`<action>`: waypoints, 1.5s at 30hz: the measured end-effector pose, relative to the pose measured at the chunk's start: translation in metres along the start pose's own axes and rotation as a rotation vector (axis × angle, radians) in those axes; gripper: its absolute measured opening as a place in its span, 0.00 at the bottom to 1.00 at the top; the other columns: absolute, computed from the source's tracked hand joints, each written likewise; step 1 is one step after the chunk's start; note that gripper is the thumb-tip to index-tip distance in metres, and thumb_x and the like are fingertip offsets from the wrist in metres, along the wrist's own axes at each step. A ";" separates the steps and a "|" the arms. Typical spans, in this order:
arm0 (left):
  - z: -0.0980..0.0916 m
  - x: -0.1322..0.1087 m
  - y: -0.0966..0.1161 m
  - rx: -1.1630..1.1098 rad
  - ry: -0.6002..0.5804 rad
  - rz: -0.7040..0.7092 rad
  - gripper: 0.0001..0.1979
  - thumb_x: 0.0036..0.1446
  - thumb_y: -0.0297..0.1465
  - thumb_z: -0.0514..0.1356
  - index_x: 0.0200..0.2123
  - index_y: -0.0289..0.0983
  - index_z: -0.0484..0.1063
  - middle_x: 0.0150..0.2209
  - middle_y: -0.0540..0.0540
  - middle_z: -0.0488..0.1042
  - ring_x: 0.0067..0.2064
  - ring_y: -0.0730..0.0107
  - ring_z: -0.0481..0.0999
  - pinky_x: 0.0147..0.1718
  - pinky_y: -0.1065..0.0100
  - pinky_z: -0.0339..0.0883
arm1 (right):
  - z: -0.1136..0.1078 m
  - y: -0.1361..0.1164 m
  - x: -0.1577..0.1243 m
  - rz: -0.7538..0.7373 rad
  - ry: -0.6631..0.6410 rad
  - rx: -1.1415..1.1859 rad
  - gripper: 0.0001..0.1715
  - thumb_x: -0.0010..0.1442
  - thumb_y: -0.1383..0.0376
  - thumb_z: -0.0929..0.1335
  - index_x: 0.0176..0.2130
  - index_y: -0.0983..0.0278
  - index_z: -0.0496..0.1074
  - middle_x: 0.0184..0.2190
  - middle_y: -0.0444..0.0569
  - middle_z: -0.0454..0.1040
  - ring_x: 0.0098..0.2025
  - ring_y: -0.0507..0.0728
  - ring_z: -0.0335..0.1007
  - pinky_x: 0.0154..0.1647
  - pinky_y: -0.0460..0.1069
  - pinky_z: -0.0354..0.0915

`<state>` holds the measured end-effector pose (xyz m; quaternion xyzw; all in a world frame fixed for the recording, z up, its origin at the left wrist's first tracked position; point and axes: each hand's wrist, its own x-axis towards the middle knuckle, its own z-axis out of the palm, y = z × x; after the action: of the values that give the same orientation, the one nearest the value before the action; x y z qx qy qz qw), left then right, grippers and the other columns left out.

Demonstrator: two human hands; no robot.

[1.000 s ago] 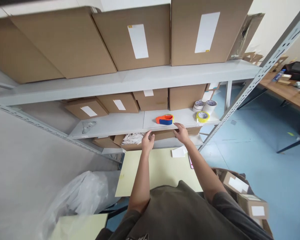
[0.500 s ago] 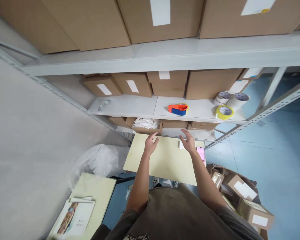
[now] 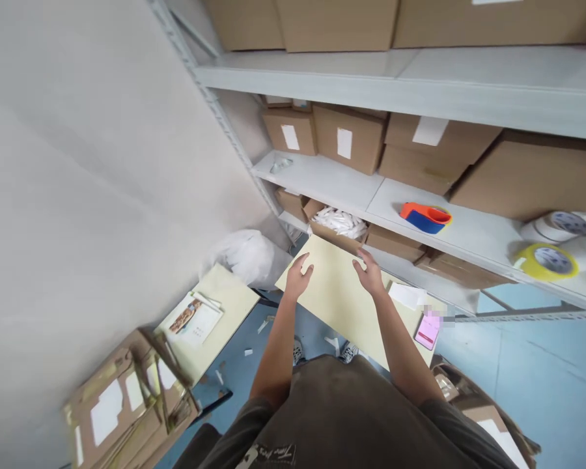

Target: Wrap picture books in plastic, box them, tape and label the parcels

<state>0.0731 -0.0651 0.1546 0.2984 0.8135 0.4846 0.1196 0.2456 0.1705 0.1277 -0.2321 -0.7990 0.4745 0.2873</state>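
Both of my hands are held out over a pale yellow table (image 3: 342, 306), fingers curved and apart, with nothing in them. My left hand (image 3: 299, 277) hovers near the table's left end. My right hand (image 3: 368, 272) is over the far edge, close to a white card or paper (image 3: 406, 295). To the right of that, a phone (image 3: 427, 329) with a pink screen lies on the table. Beyond my hands, an open carton (image 3: 336, 240) holds many small white items (image 3: 339, 221) that I cannot name.
An orange and blue tape dispenser (image 3: 426, 218) and tape rolls, one of them yellow (image 3: 547, 262), stand on the shelf (image 3: 322, 181). A side table (image 3: 239, 293) bears printed sheets (image 3: 195, 317). Flattened cartons (image 3: 127, 404) lean at lower left, beside a white bag (image 3: 247, 254). Boxes lie at lower right.
My view has turned left, so the shelf and table appear shifted right and tilted. More of the side table and the flattened cartons shows. Both hands stay raised and empty.
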 end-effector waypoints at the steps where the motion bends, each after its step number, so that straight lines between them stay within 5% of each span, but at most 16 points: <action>1: -0.012 -0.005 -0.008 -0.004 0.028 -0.016 0.24 0.69 0.37 0.62 0.66 0.44 0.73 0.67 0.41 0.73 0.67 0.54 0.73 0.64 0.52 0.71 | 0.011 -0.006 0.001 -0.009 -0.031 0.001 0.30 0.71 0.48 0.67 0.66 0.56 0.73 0.69 0.55 0.71 0.71 0.68 0.66 0.71 0.67 0.65; 8: -0.103 -0.046 -0.071 -0.047 0.228 -0.111 0.25 0.67 0.37 0.64 0.66 0.42 0.73 0.67 0.38 0.73 0.67 0.49 0.73 0.61 0.50 0.74 | 0.110 -0.057 0.000 -0.078 -0.182 -0.013 0.30 0.71 0.49 0.67 0.66 0.56 0.74 0.69 0.56 0.71 0.71 0.67 0.66 0.71 0.67 0.65; 18: -0.247 -0.125 -0.153 -0.054 0.436 -0.195 0.26 0.69 0.40 0.62 0.68 0.42 0.72 0.68 0.37 0.71 0.67 0.50 0.73 0.59 0.51 0.76 | 0.281 -0.143 -0.032 -0.208 -0.403 0.004 0.30 0.71 0.51 0.67 0.66 0.56 0.75 0.69 0.55 0.71 0.72 0.66 0.65 0.72 0.66 0.64; 28: -0.383 -0.261 -0.241 -0.020 0.728 -0.432 0.27 0.69 0.40 0.61 0.69 0.43 0.70 0.70 0.37 0.69 0.69 0.50 0.71 0.59 0.51 0.75 | 0.479 -0.217 -0.088 -0.377 -0.722 0.045 0.34 0.70 0.51 0.67 0.69 0.59 0.72 0.72 0.55 0.67 0.75 0.65 0.60 0.77 0.64 0.56; 32: -0.399 -0.300 -0.266 -0.026 0.850 -0.531 0.28 0.68 0.40 0.63 0.69 0.41 0.71 0.68 0.35 0.71 0.68 0.48 0.72 0.59 0.51 0.74 | 0.529 -0.241 -0.103 -0.409 -0.830 0.048 0.34 0.69 0.52 0.67 0.69 0.58 0.71 0.74 0.53 0.64 0.76 0.65 0.57 0.78 0.65 0.54; 36: -0.390 -0.312 -0.284 -0.080 0.898 -0.617 0.30 0.66 0.42 0.65 0.68 0.40 0.71 0.67 0.34 0.72 0.65 0.48 0.75 0.59 0.51 0.74 | 0.564 -0.246 -0.106 -0.405 -0.943 0.028 0.34 0.69 0.54 0.67 0.71 0.56 0.69 0.76 0.50 0.60 0.78 0.66 0.54 0.78 0.66 0.54; 45: -0.354 -0.290 -0.337 -0.221 0.872 -0.835 0.33 0.64 0.44 0.67 0.69 0.40 0.70 0.68 0.33 0.71 0.62 0.48 0.77 0.59 0.51 0.73 | 0.644 -0.174 -0.120 -0.291 -1.183 -0.083 0.40 0.65 0.58 0.69 0.74 0.56 0.65 0.78 0.50 0.55 0.81 0.66 0.42 0.79 0.65 0.52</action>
<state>0.0071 -0.6120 0.0147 -0.2854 0.7806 0.5559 -0.0142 -0.1222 -0.3860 0.0067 0.1713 -0.8643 0.4476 -0.1526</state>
